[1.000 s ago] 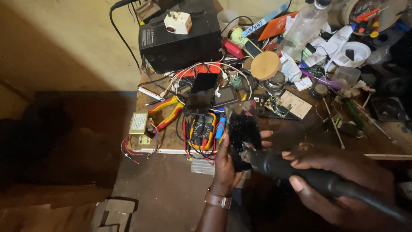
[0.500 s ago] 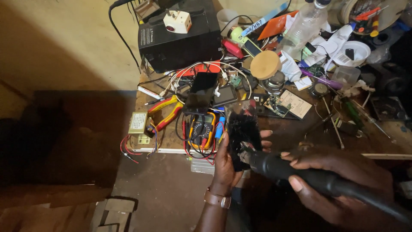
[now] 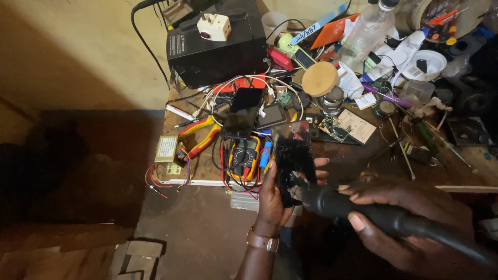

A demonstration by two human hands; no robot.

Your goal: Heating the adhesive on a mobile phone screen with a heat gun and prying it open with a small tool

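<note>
Head view: cracked phone (image 3: pixel 294 163) is gripped by left hand (image 3: pixel 275 199), black nozzle (image 3: pixel 332 201) by right hand (image 3: pixel 399 218), pressed on; work judged midway.

Both forearms bare — no sleeves in view. Left hand (image 3: pixel 274 199): brown strap band (image 3: pixel 261 241) round the wrist, metal buckle showing. Right hand (image 3: pixel 402 228): no glove, wrist out of shot — nails short on both hands.
</note>
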